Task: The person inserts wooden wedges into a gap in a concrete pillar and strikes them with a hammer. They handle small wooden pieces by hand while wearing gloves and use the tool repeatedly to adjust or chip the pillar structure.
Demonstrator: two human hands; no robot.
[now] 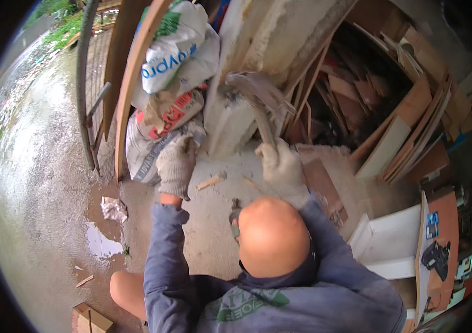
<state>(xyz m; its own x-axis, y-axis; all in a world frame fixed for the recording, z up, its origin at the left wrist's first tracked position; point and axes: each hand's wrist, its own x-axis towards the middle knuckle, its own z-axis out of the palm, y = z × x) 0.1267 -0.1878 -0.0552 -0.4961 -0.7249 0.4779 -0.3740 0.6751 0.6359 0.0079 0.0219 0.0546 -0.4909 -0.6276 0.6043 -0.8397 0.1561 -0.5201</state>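
Note:
My right hand (281, 171), in a pale knitted work glove, is closed around the handle of a hammer (264, 123). The hammer is raised in front of a rough concrete pillar (235, 130), and its head is smeared by motion. To the left, my gloved left hand (177, 166) is closed, fingers curled together, in front of stacked sacks (177, 114). What it pinches, if anything, is too small to make out. Small wood scraps (211, 181) lie on the floor between the hands. My bare knee (275, 238) partly hides a dark tool (235, 212) on the floor.
Broken boards and panels (397, 127) lean in a heap at the right. Below them stands a white box-like cabinet part (388, 236). A wooden post (131, 94) and metal bars rise at the left, beside wet ground with a puddle (103, 240) and crumpled paper (114, 208).

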